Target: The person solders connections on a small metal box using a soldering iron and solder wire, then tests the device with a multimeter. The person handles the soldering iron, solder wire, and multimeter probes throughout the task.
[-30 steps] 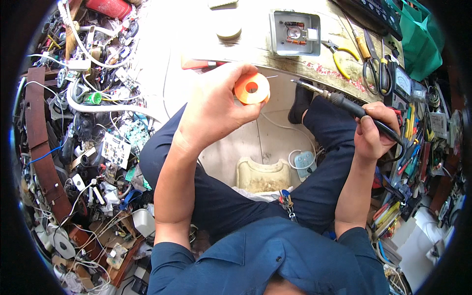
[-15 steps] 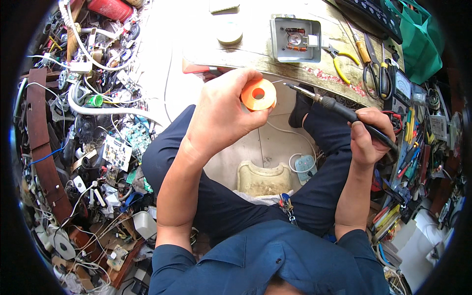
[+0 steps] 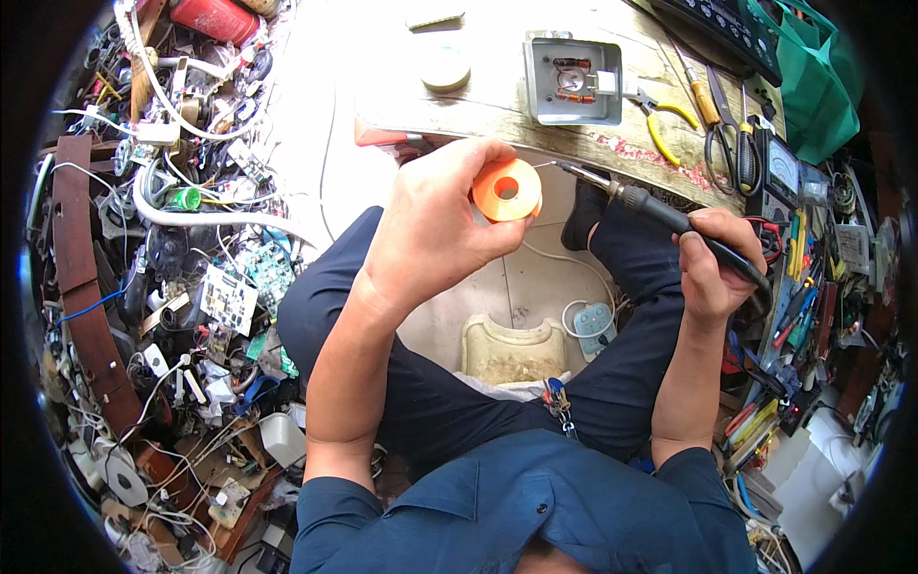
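Note:
My left hand (image 3: pixel 438 222) is closed round an orange spool of solder wire (image 3: pixel 491 197), its round end with a centre hole turned up. A short end of thin wire (image 3: pixel 543 164) sticks out of the spool to the right and reaches the tip of a soldering iron, or nearly so; I cannot tell if they touch. The soldering iron (image 3: pixel 660 209) has a black handle and points left and away from me. Its handle is gripped in my right hand (image 3: pixel 719 263). Both hands are over my lap, just short of the workbench.
On the wooden bench (image 3: pixel 497 105) stand a grey metal box (image 3: pixel 574 113) with coils inside, a round tin (image 3: pixel 447 73), yellow-handled pliers (image 3: pixel 660 129), scissors (image 3: pixel 722 143) and a screwdriver (image 3: pixel 747 158). A multimeter (image 3: pixel 779 172) is at the right. Electronic scrap (image 3: pixel 229 297) lies heaped at the left.
The spool has shifted slightly right, and its wire end now lies closer to the iron's tip. The iron has barely moved.

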Motion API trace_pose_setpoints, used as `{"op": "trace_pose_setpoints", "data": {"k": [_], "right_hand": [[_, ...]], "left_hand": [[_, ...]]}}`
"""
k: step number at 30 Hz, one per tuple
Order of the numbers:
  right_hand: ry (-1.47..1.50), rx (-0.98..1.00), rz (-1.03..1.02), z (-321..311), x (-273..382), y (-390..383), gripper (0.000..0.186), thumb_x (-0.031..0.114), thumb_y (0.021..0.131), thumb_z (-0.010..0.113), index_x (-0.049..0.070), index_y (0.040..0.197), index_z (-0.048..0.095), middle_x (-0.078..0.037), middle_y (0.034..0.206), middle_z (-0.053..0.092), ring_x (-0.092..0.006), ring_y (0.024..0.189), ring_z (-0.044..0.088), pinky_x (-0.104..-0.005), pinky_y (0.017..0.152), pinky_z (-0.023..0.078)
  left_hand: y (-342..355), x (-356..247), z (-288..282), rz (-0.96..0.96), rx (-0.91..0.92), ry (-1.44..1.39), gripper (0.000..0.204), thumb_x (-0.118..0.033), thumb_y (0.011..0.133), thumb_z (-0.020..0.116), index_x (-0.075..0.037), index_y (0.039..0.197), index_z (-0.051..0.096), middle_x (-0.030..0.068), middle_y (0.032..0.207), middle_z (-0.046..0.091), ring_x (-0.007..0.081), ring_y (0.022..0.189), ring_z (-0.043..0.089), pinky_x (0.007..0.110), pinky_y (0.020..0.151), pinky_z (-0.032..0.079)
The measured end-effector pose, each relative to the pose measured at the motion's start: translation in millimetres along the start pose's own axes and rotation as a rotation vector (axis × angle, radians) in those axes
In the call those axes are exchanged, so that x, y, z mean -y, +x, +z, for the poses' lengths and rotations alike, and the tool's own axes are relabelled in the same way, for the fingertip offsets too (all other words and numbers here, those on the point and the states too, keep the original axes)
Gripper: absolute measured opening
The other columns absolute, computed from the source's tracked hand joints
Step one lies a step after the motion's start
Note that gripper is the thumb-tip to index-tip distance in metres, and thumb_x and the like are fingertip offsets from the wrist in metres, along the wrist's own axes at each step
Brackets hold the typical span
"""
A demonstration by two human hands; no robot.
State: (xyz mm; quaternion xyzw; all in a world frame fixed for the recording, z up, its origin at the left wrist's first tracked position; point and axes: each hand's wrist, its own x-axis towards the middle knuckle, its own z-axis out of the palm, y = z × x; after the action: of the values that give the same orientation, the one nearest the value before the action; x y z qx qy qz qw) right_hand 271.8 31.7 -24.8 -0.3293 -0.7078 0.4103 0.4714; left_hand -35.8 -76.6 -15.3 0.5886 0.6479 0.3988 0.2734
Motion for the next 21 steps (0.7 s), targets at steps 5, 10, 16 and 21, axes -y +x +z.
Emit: {"op": "trace_pose_setpoints", "data": {"k": [5, 10, 16, 21], "right_hand": [[0.007, -0.005, 0.008, -1.3, -1.9, -0.9, 0.025, 0.002, 0.078, 0.082, -0.003, 0.102, 0.078, -0.015, 0.097, 0.079, -0.0243, 0.087, 0.075, -0.0355, 0.087, 0.059], [0.009, 0.008, 0.003, -3.1, -3.3, -0.7, 0.025, 0.003, 0.079, 0.082, -0.004, 0.103, 0.078, -0.016, 0.098, 0.079, -0.0248, 0.088, 0.076, -0.0358, 0.087, 0.059], [0.016, 0.002, 0.006, -1.8, -1.3, -0.2, 0.025, 0.003, 0.079, 0.082, -0.004, 0.103, 0.078, -0.016, 0.098, 0.079, -0.0251, 0.089, 0.076, -0.0362, 0.088, 0.059], [0.021, 0.011, 0.008, -1.6, -1.9, 0.1, 0.025, 0.003, 0.079, 0.082, -0.004, 0.103, 0.078, -0.016, 0.098, 0.079, -0.0251, 0.089, 0.076, -0.0362, 0.088, 0.059]], "left_hand": [[0.1, -0.8, -1.0, 0.001, 0.013, -0.016, 0.044, -0.003, 0.083, 0.084, 0.006, 0.123, 0.07, 0.0142, 0.107, 0.08, 0.0173, 0.101, 0.078, 0.033, 0.095, 0.064], [-0.3, -0.3, -0.8, 0.009, 0.006, -0.021, 0.045, -0.003, 0.083, 0.084, 0.006, 0.124, 0.069, 0.0144, 0.109, 0.079, 0.018, 0.102, 0.078, 0.033, 0.096, 0.064], [-0.3, 0.3, 0.5, 0.011, 0.006, -0.026, 0.044, -0.003, 0.083, 0.084, 0.006, 0.124, 0.07, 0.0145, 0.11, 0.079, 0.0182, 0.103, 0.078, 0.033, 0.096, 0.064], [-0.5, -0.2, 1.4, 0.005, 0.004, -0.018, 0.044, -0.003, 0.083, 0.085, 0.006, 0.124, 0.07, 0.0136, 0.11, 0.079, 0.0174, 0.102, 0.078, 0.033, 0.096, 0.064]]}}
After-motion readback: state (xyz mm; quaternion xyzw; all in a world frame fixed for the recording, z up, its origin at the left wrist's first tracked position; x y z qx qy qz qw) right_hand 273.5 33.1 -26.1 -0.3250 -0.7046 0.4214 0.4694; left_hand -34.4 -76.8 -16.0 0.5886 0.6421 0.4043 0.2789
